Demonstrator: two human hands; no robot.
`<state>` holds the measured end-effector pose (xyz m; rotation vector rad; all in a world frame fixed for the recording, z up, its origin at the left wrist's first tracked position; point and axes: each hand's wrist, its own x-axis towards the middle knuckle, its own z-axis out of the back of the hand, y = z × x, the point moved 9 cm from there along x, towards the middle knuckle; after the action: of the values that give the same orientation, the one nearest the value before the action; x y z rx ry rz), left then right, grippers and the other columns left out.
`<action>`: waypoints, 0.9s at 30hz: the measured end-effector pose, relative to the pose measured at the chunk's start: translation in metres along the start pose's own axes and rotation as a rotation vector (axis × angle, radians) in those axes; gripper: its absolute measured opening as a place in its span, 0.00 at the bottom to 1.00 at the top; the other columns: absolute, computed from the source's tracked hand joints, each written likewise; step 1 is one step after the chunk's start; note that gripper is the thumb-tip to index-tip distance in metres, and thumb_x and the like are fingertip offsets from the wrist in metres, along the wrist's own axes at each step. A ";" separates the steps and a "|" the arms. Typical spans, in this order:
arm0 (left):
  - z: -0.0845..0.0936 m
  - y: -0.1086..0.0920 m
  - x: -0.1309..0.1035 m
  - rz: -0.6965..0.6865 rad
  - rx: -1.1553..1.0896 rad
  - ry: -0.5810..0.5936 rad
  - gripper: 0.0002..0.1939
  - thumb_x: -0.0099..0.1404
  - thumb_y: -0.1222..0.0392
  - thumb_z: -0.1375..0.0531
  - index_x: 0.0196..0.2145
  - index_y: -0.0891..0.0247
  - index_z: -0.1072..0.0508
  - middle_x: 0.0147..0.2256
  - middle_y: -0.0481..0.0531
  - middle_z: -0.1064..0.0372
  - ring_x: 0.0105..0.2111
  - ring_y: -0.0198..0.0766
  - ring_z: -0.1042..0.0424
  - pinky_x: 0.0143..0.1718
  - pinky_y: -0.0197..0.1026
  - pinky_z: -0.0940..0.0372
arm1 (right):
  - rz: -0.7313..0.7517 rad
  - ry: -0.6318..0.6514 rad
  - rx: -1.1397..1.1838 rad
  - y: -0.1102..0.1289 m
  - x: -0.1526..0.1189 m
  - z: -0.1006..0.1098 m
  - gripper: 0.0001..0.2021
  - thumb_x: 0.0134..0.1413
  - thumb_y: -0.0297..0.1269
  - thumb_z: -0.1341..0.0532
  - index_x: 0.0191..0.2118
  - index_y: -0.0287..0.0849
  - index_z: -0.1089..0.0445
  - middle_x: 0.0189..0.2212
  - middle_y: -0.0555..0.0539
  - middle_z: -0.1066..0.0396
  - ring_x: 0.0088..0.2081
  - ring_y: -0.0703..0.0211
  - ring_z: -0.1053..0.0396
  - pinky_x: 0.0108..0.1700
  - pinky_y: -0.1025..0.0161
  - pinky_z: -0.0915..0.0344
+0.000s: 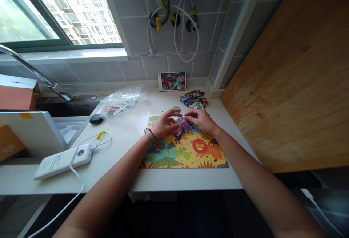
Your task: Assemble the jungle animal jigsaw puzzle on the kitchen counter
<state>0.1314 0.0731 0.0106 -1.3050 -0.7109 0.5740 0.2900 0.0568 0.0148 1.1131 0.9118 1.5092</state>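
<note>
An animal puzzle [188, 152] lies flat on the white counter, with lions, a crocodile and plants on yellow ground. Both hands are over its upper part. My left hand [167, 122] has its fingers curled and apart above purple and dark pieces [179, 129]. The fingers of my right hand [199, 119] are pinched at the edge of a purple piece [185, 123]. Behind my right hand is a heap of dark puzzle pieces [194, 99]. A picture card [172, 81] leans upright against the wall.
Left of the puzzle are a clear plastic bag [122, 100], a black round object [96, 119] and a white power bank [64, 161] with a cable. A sink [68, 105] and boxes stand far left. A wooden panel [294, 85] borders the right.
</note>
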 end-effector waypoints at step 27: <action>-0.014 -0.004 -0.004 -0.030 0.106 0.073 0.37 0.61 0.62 0.31 0.66 0.57 0.36 0.55 0.60 0.29 0.31 0.30 0.27 0.34 0.35 0.29 | 0.103 -0.117 -0.204 0.019 -0.005 0.001 0.06 0.57 0.39 0.33 0.38 0.46 0.17 0.37 0.47 0.17 0.39 0.52 0.21 0.43 0.58 0.27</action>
<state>0.1394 0.0602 0.0124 -1.2089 -0.6306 0.5307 0.2862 0.0475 0.0323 1.0999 0.6133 1.5650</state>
